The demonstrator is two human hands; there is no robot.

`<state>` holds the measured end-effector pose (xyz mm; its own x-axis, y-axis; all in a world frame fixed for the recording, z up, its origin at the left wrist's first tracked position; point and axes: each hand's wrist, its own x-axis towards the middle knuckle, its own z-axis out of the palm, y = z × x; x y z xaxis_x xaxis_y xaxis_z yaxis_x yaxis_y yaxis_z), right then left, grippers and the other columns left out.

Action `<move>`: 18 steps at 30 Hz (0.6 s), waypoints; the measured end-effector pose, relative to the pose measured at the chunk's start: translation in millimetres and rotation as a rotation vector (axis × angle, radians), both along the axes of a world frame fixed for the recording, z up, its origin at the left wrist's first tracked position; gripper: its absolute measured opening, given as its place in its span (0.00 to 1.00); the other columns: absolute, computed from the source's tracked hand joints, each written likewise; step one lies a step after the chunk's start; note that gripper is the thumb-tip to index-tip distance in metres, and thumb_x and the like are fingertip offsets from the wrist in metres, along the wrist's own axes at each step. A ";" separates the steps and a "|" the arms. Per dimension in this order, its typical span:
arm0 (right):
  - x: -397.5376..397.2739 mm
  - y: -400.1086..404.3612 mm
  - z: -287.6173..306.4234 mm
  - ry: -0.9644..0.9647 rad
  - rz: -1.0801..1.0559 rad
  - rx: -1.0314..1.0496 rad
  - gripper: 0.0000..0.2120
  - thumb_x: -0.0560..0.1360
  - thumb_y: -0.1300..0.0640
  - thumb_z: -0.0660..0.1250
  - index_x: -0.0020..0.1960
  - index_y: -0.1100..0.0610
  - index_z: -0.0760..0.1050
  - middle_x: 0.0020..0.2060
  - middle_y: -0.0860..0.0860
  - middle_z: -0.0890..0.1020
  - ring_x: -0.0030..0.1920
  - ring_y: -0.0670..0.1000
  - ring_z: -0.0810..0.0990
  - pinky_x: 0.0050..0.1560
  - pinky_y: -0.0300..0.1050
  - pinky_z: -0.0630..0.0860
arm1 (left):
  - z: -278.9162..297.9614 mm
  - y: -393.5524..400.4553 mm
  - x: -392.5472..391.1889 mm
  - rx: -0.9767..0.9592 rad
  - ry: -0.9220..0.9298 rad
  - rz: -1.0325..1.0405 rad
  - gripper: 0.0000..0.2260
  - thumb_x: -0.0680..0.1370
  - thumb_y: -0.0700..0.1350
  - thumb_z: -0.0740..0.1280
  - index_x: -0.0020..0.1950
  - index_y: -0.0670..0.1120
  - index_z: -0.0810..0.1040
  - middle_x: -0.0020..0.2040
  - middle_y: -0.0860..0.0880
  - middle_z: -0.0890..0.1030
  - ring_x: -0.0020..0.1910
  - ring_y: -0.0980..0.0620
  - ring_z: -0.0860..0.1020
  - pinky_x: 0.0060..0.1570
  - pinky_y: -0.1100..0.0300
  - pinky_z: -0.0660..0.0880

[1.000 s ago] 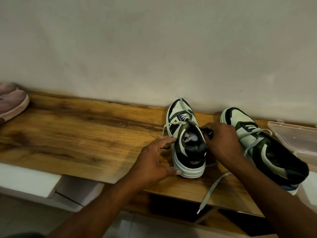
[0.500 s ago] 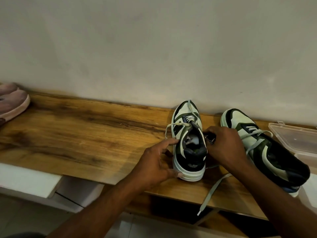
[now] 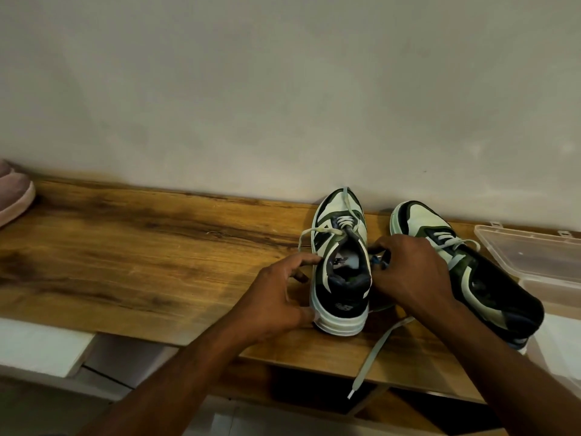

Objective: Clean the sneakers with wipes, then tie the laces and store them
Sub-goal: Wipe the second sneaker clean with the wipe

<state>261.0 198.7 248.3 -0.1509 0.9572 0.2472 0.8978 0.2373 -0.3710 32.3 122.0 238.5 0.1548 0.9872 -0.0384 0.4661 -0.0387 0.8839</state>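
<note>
I have both hands on the nearer green, white and black sneaker [image 3: 341,272], which stands upright on the worn wooden surface [image 3: 141,265] with its toe toward the pale wall [image 3: 283,89] and its heel toward me. My left hand [image 3: 276,297] rests against the shoe's left flank, thumb at the white sole by the heel and fingers spread and fairly straight along the side; this grip is apart and steadies the shoe without clamping it. My right hand [image 3: 408,275] sits at the shoe's right side with its fingers curled inward near the collar. It seems to pinch something small and dark there, perhaps a lace end, but I cannot tell what it is.

The pale grey laces [image 3: 317,231] on this shoe are loose, one strand looping out to the left and one lying forward over the toe. The second matching sneaker [image 3: 465,272] lies just beside my right hand, angled away, and a long pale lace [image 3: 374,354] trails off the front edge of the surface. A clear plastic storage box [image 3: 534,259] waits open at the far right. A pink shoe [image 3: 14,196] sits at the far left.

I judge this to be the lacing step. Next I need to gather both loose ends, draw them snug and form the bow, keeping the shoe from tipping.
</note>
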 end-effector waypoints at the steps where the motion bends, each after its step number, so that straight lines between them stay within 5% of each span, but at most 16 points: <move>1: 1.0 -0.4 0.8 0.001 -0.004 0.006 0.14 0.69 0.44 0.73 0.52 0.46 0.85 0.41 0.46 0.86 0.40 0.51 0.83 0.40 0.50 0.83 | 0.6 0.7 0.1 -0.003 -0.007 0.012 0.35 0.69 0.39 0.81 0.71 0.61 0.73 0.58 0.64 0.76 0.35 0.74 0.75 0.38 0.71 0.69; 6: 6.6 1.0 5.8 0.026 -0.054 0.059 0.12 0.69 0.50 0.72 0.52 0.48 0.86 0.43 0.47 0.86 0.42 0.52 0.83 0.41 0.50 0.82 | 1.0 3.7 4.1 0.024 -0.038 0.075 0.29 0.70 0.39 0.80 0.66 0.61 0.78 0.58 0.64 0.79 0.45 0.71 0.78 0.43 0.67 0.72; 9: 8.7 2.1 9.3 0.097 -0.104 0.123 0.12 0.69 0.54 0.73 0.52 0.49 0.86 0.44 0.49 0.86 0.43 0.53 0.83 0.43 0.49 0.81 | 2.7 4.8 4.6 0.038 -0.054 0.151 0.27 0.71 0.36 0.77 0.66 0.57 0.80 0.53 0.64 0.80 0.37 0.72 0.77 0.35 0.73 0.69; 14: -0.1 -0.5 23.2 0.423 -0.043 0.283 0.11 0.72 0.62 0.73 0.53 0.53 0.86 0.44 0.47 0.86 0.40 0.44 0.83 0.46 0.44 0.81 | 10.2 10.2 5.7 0.122 -0.193 0.320 0.21 0.74 0.34 0.75 0.59 0.56 0.83 0.53 0.60 0.85 0.47 0.59 0.84 0.40 0.67 0.76; 18: -22.6 -11.2 40.5 0.668 0.062 0.177 0.11 0.75 0.63 0.75 0.55 0.52 0.86 0.43 0.42 0.86 0.40 0.38 0.85 0.44 0.35 0.82 | 23.0 10.9 7.7 0.109 -0.400 0.333 0.15 0.77 0.36 0.75 0.62 0.49 0.84 0.54 0.52 0.87 0.51 0.53 0.85 0.43 0.62 0.79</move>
